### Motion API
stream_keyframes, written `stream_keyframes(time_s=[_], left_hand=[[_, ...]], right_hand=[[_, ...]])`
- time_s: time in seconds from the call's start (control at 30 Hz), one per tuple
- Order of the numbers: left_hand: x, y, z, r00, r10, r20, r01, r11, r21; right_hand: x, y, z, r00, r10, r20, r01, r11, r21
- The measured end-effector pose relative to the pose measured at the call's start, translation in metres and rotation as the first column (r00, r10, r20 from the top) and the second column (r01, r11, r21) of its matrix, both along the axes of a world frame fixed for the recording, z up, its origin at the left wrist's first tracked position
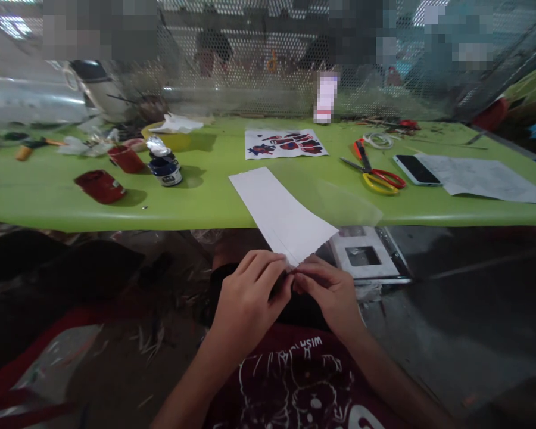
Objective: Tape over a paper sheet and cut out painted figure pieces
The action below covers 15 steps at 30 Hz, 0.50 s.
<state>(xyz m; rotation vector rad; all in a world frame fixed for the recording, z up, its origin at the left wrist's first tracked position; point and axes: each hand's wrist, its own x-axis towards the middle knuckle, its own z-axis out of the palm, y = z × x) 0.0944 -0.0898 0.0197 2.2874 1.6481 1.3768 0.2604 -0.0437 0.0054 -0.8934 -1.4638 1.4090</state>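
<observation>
A strip of white paper [279,208] with one jagged short edge slants from the green table [214,208] down toward my lap. My left hand [254,292] pinches its near corner between thumb and fingers. Close beside it, my right hand [328,289] is closed at the same corner, fingertips almost meeting those of the left. Whatever small part lies between the fingertips is hidden. Beyond the strip lies a sheet with dark red and blue printed shapes [290,144]. To the right are scissors [379,179] with red and yellow handles.
Paint jars stand at left, one red jar [100,186] lying tilted and a dark blue one [166,170] upright. A yellow bowl [172,140] sits behind them. At right, a phone [416,170] rests partly on a large paper sheet [495,177]. A perforated metal screen [268,77] closes the back.
</observation>
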Motion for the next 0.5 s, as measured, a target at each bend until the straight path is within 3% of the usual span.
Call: stream_keyframes(time_s=[0.23, 0.43, 0.5], left_hand=[[-0.009, 0.001, -0.001, 0.997, -0.052, -0.059, 0.046, 0.995, -0.093], [0.005, 0.008, 0.005, 0.995, 0.034, -0.095, -0.033, 0.999, 0.008], [-0.003, 0.011, 0.01, 0.996, 0.08, -0.04, -0.078, 0.996, 0.041]], right_hand=[[0.004, 0.003, -0.006, 1.0, 0.0, -0.006, 0.0, 1.0, 0.015], [0.004, 0.005, -0.011, 1.0, -0.005, -0.023, 0.005, 1.0, -0.03], [0.005, 0.006, -0.015, 0.998, -0.021, -0.063, 0.016, 0.997, -0.078]])
